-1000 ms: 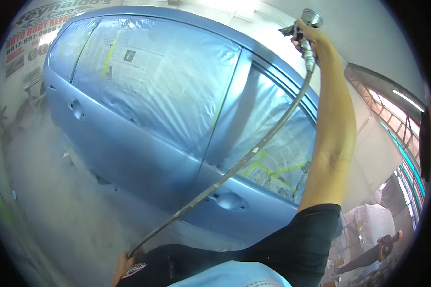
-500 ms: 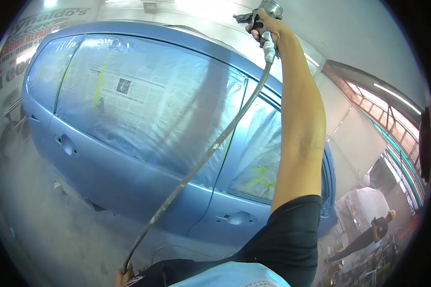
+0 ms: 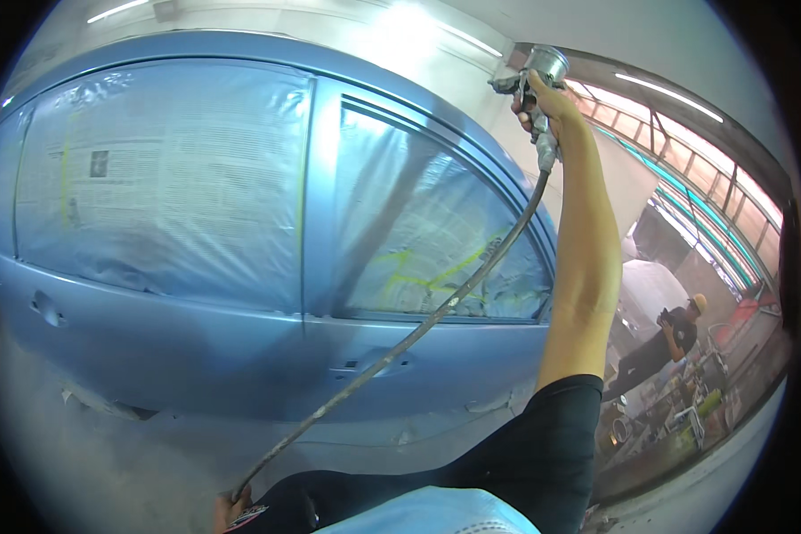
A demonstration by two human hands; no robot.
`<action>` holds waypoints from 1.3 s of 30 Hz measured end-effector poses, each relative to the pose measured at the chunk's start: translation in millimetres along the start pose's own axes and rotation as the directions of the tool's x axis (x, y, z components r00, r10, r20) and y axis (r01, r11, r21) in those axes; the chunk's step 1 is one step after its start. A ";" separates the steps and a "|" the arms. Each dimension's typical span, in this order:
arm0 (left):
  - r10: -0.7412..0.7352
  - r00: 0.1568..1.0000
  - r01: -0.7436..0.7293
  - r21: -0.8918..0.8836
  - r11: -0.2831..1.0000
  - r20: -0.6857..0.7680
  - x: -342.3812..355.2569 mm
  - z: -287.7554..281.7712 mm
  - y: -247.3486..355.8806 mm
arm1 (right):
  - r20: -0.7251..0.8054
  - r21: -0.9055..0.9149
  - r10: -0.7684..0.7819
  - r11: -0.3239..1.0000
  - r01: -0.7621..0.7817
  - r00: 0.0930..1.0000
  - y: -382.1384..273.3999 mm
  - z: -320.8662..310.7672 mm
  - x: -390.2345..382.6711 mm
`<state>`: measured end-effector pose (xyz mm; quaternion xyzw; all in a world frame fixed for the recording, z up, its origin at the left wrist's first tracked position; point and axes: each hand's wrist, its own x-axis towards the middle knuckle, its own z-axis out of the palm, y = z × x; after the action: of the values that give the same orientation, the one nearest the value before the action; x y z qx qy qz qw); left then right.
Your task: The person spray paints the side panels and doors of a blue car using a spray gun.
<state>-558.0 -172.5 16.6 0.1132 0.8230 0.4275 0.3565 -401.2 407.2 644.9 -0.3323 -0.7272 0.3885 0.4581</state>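
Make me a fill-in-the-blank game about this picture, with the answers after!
1. The right hand, gripping the silver metal spray gun, wears ____ glove.
2. The left hand holds the long, grey, flexible hose, which passes in ____ of the large metal car.
3. The car is painted ____.
4. The person's short cloth right sleeve is ____.

Missing words: no; front; blue; black.
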 end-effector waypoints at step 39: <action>-0.063 0.996 0.053 -0.155 0.987 -0.063 -49.4 -0.2 -85.8 | 0.212 0.110 -0.249 0.967 0.230 0.945 -92.8 198.5 -63.6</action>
<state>-512.4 -249.1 -26.3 0.0471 0.8023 0.4825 0.3483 -573.7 257.8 644.3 -0.1760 -0.7922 0.3949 0.4307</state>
